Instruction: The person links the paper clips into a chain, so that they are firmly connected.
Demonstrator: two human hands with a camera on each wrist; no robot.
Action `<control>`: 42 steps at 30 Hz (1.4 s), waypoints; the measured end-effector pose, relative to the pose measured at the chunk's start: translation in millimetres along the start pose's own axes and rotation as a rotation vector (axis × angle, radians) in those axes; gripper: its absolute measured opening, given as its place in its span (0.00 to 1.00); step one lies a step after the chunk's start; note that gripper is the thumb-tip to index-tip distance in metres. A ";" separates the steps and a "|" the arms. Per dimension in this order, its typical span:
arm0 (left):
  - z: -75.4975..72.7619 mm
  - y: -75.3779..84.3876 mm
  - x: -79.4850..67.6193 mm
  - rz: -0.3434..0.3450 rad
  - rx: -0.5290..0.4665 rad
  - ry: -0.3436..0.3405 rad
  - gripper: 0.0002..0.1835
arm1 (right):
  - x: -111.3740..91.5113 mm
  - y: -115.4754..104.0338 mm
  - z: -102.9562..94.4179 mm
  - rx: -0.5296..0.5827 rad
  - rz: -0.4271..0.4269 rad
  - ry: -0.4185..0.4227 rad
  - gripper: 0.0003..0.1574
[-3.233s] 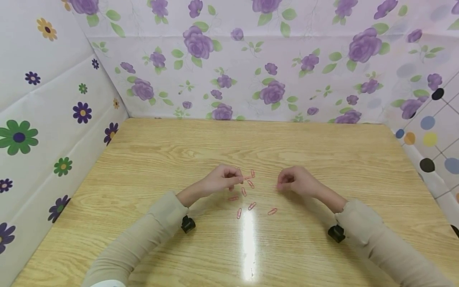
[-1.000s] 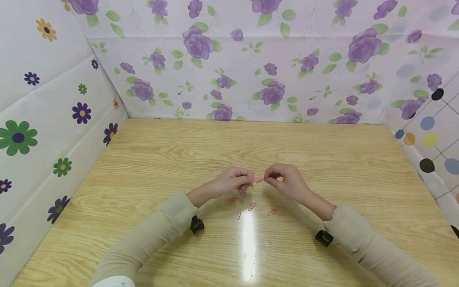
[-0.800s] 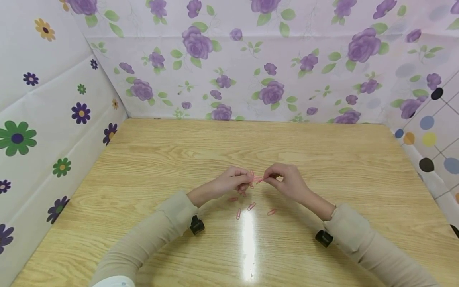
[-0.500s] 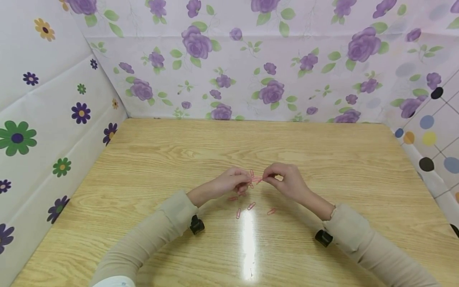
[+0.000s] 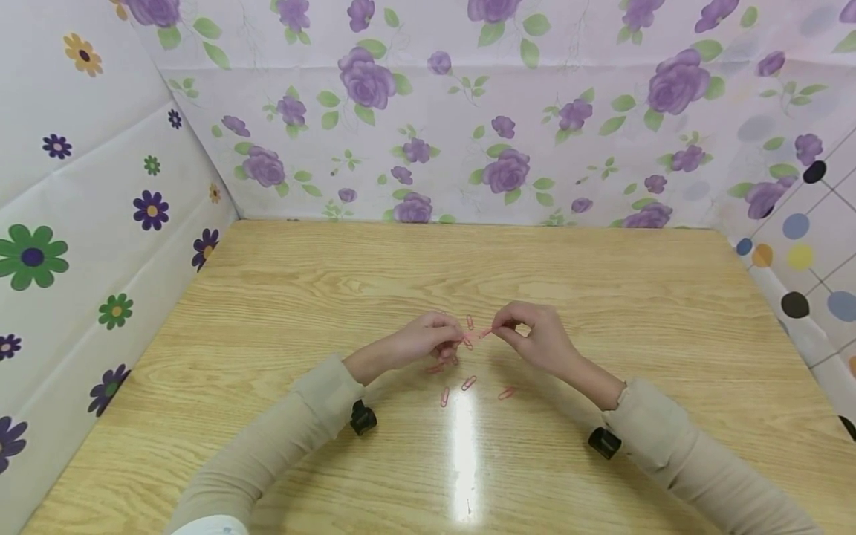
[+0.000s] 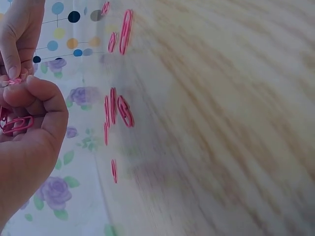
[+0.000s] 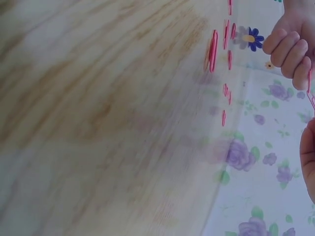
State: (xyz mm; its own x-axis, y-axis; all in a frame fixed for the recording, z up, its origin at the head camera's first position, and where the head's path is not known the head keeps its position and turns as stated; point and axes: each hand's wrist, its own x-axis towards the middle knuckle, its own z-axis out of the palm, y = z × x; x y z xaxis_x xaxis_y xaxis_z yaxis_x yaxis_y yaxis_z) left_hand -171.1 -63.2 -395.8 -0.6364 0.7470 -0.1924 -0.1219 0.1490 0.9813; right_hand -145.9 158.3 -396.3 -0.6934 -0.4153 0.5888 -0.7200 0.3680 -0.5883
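Observation:
My left hand (image 5: 428,339) pinches a pink paper clip (image 5: 467,338) between thumb and index finger, its other fingers curled beneath. In the left wrist view, more pink paper clips (image 6: 19,124) hang by the palm and look linked, though the join is partly hidden. Just to the right, my right hand (image 5: 538,334) pinches another pink paper clip (image 5: 486,332) by its end, pointing at the left hand. In the right wrist view a paper clip (image 7: 309,81) runs between both hands. Whether the two pinched clips are hooked together is too small to tell.
Several loose pink paper clips lie on the wooden table (image 5: 321,282) below the hands, among them a front clip (image 5: 444,397), a middle clip (image 5: 469,383) and a right-hand clip (image 5: 507,393). Another clip (image 5: 470,322) lies just beyond. Flowered cloth (image 5: 414,148) hangs behind the table.
Since the oldest frame, my right hand has moved left up to my left hand, which shifted slightly right. In the last half second the left hand has eased back a little leftward.

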 end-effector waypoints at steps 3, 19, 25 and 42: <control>-0.3 2.1 -2.8 0.018 0.039 0.004 0.15 | -0.9 -0.6 -1.5 0.001 0.045 -0.018 0.09; -4.7 0.2 -3.6 0.080 0.159 0.054 0.10 | -0.4 -4.7 -2.5 0.075 0.199 -0.094 0.03; 0.2 4.7 -3.7 0.026 0.108 0.099 0.13 | -0.2 -4.2 -0.4 0.071 0.219 -0.108 0.04; 1.6 1.9 -2.2 0.219 0.452 0.180 0.10 | 0.2 -6.6 5.0 0.064 0.219 -0.170 0.04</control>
State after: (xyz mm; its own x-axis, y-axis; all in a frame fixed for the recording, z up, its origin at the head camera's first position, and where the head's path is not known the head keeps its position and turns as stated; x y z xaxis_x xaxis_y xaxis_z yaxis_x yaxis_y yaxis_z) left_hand -168.7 -63.5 -393.6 -0.7355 0.6750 0.0592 0.3433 0.2959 0.8914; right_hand -141.1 151.6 -395.1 -0.8138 -0.4674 0.3453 -0.5464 0.4133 -0.7284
